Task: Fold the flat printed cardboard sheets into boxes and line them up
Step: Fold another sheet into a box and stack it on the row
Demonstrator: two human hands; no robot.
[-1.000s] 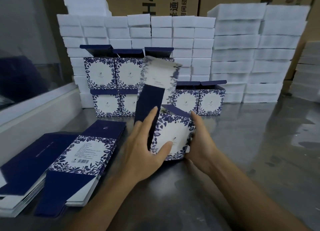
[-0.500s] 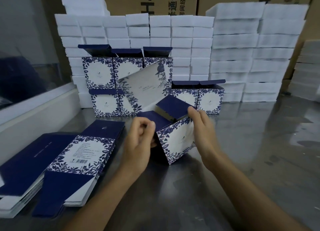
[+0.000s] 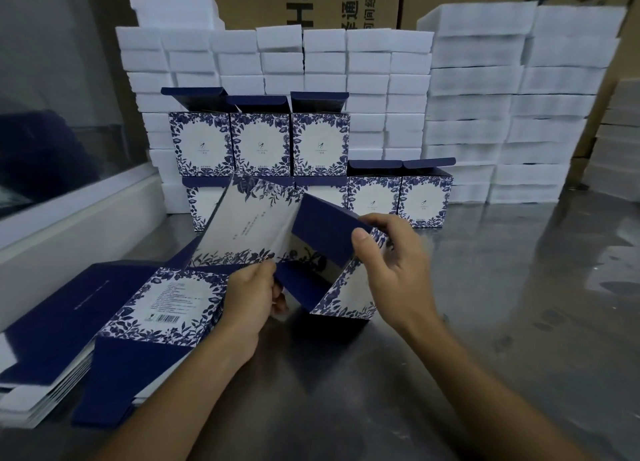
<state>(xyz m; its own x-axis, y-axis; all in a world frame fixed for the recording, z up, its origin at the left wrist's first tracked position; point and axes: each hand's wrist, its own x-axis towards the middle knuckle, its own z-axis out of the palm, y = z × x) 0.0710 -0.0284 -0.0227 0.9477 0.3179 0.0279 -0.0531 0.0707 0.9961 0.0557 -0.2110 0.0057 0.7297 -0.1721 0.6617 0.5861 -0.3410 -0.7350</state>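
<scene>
The half-folded box (image 3: 346, 287) sits tilted on the metal table (image 3: 485, 322), held between both hands. Its large white panel with leaf print (image 3: 249, 225) leans up and away to the left of the fingers. A dark blue flap (image 3: 322, 228) stands raised at the top. The right hand (image 3: 391, 270) pinches this flap: the thumb lies on its near face, the fingers curl over its far edge. The left hand (image 3: 249, 298) grips the lower edge of the white panel, fingers curled round it; the fingertips are hidden behind the cardboard.

Just left of the left hand lies the stack of flat printed sheets (image 3: 104, 322). Beyond the fingers, finished boxes (image 3: 259, 145) stand in two rows, three above and more below, lids open. Behind them rise stacks of white foam blocks (image 3: 485, 97).
</scene>
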